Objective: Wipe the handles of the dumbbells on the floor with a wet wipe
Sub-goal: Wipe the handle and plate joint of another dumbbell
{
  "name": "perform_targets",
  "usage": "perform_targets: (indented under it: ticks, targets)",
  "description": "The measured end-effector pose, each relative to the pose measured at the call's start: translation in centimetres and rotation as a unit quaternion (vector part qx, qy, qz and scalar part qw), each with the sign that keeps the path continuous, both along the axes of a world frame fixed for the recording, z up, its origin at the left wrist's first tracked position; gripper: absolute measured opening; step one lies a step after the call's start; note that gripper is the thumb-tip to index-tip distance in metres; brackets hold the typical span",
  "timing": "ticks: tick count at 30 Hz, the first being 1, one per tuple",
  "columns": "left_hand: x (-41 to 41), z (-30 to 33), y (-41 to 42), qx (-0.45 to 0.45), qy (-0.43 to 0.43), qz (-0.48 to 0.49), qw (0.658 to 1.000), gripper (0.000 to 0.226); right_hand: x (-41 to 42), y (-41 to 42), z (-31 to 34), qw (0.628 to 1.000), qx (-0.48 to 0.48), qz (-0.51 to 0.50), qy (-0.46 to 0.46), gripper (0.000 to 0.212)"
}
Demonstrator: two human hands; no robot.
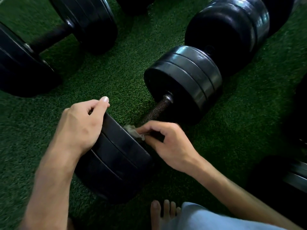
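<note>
A black dumbbell lies diagonally on the green turf, with a knurled metal handle (157,111) between its near weight (116,158) and far weight (184,83). My left hand (81,125) grips the top rim of the near weight, fingers curled over its edge. My right hand (166,143) is wrapped around the near end of the handle, holding a crumpled grey-white wet wipe (134,132) against it. Only a bit of the wipe sticks out beside my fingers. The far half of the handle is bare.
Another black dumbbell (49,35) lies at the upper left, and a large one (232,30) at the upper right. More dark weights (295,176) sit at the right edge. My bare foot (164,211) and a light blue garment (207,218) are at the bottom.
</note>
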State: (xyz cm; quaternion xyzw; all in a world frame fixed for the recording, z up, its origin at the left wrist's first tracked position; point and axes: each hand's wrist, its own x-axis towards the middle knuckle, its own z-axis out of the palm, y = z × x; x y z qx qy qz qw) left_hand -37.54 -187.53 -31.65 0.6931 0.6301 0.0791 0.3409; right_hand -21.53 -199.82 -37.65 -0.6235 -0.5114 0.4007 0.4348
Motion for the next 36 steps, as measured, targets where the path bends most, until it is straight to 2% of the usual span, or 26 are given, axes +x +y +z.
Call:
perform_targets:
  ticks: [7, 10, 13, 18, 21, 24, 26, 28, 32, 34, 36]
  targets:
    - [-0.1, 0.3, -0.3, 0.0, -0.012, 0.001, 1.0, 0.045, -0.3, -1.9, -0.6, 0.995, -0.036, -0.053, 0.077, 0.017]
    - [-0.1, 0.2, -0.3, -0.003, -0.007, -0.002, 1.0, 0.048, -0.6, -2.6, -1.0, 0.996, -0.047, -0.045, 0.063, 0.016]
    - [-0.2, 0.2, -0.3, -0.002, -0.007, -0.003, 1.0, 0.051, 0.1, -3.6, -1.5, 0.993, -0.099, -0.038, 0.058, 0.017]
    - [-0.2, 0.1, -0.3, -0.002, -0.019, 0.004, 1.0, 0.043, -1.6, -2.7, -2.0, 0.95, -0.18, -0.161, 0.196, 0.014]
    - [-0.1, 0.1, -0.3, -0.003, -0.016, 0.005, 1.0, 0.046, -2.6, -2.0, -1.3, 0.928, -0.188, -0.182, 0.266, 0.009]
    - [-0.2, 0.1, -0.3, -0.003, -0.019, 0.007, 1.0, 0.044, -2.1, -2.5, 0.1, 0.928, -0.159, -0.172, 0.29, 0.011]
    - [-0.2, 0.2, -0.3, -0.003, -0.02, 0.009, 1.0, 0.043, -1.6, -2.6, 0.8, 0.943, -0.133, -0.157, 0.262, 0.012]
    - [-0.2, 0.2, -0.4, -0.005, -0.015, 0.004, 1.0, 0.045, -1.1, -2.3, 0.8, 0.963, -0.112, -0.158, 0.187, 0.013]
    - [-0.3, 0.2, -0.3, -0.004, -0.005, 0.004, 1.0, 0.053, -1.2, -2.2, -0.2, 0.969, -0.147, -0.177, 0.085, 0.012]
    - [-0.3, 0.2, -0.3, -0.003, -0.002, 0.004, 1.0, 0.052, -1.9, -2.2, -0.6, 0.97, -0.16, -0.169, 0.073, 0.012]
    - [-0.4, 0.2, -0.3, 0.0, -0.003, -0.001, 1.0, 0.053, -2.4, -2.1, -0.4, 0.969, -0.154, -0.159, 0.113, 0.012]
